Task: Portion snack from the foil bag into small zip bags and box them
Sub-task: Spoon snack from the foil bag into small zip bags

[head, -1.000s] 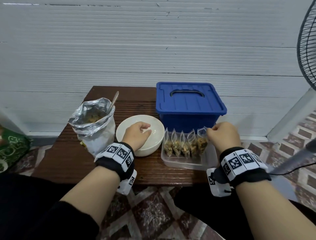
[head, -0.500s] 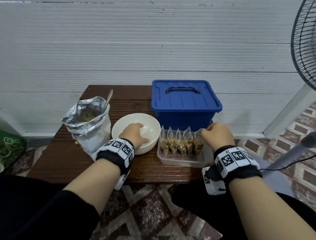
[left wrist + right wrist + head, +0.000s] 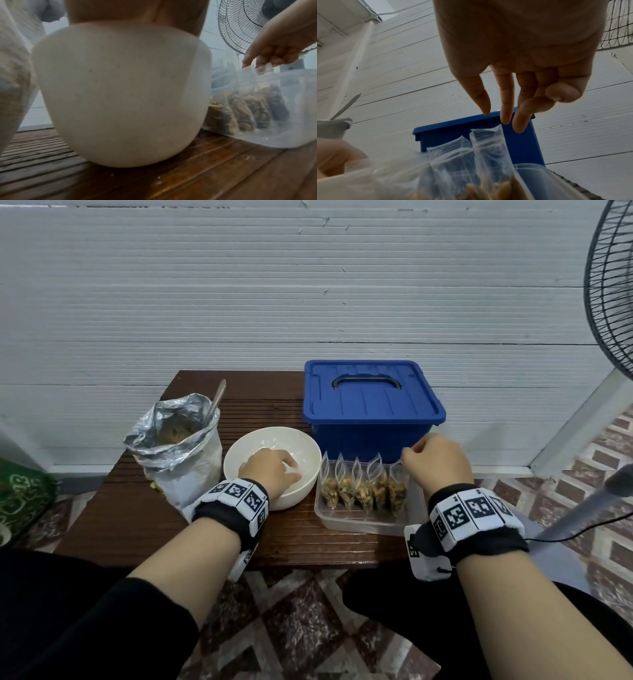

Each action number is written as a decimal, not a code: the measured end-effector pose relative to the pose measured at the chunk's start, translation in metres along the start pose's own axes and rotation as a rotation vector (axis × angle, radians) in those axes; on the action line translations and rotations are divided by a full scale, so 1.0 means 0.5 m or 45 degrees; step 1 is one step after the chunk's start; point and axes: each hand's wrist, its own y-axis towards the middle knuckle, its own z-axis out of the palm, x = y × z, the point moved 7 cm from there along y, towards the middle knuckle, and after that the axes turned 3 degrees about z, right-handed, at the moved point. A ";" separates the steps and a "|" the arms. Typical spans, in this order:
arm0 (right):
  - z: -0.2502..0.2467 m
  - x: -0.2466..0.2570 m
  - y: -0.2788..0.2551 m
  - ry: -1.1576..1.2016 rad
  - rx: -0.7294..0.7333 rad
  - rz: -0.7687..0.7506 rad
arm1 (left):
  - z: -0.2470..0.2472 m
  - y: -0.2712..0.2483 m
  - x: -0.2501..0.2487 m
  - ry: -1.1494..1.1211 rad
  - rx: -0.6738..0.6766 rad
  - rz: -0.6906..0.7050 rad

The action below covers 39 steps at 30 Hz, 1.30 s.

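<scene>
Five filled small clear zip bags (image 3: 364, 491) stand in clear plastic tray (image 3: 359, 522); blue lidded box (image 3: 371, 402) unopened. Right hand (image 3: 436, 462) fingers loose, apart. Left hand (image 3: 270, 470) in white bowl (image 3: 250, 446), grip unclear.

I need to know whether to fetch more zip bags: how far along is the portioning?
Done: five filled zip bags stand in a row in the clear tray. In hand: the right hand has its fingertips at the top of the rightmost bag, with no closed grip; the left hand reaches into the white bowl. Left: the foil bag still holds snack, and the blue box is lidded.
</scene>
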 end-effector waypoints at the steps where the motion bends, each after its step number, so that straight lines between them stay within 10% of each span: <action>1: -0.003 0.005 0.000 -0.002 -0.015 -0.014 | -0.001 0.000 0.002 -0.008 -0.006 -0.005; 13: -0.022 0.122 -0.034 0.136 -0.220 -0.477 | -0.097 -0.014 -0.009 -0.665 -0.488 0.099; 21: 0.029 0.193 -0.077 0.431 0.193 -0.531 | -0.140 -0.051 -0.064 -1.041 -0.637 0.268; 39: 0.029 0.188 -0.071 0.718 0.546 -0.411 | -0.134 -0.056 -0.069 -1.306 -0.429 0.173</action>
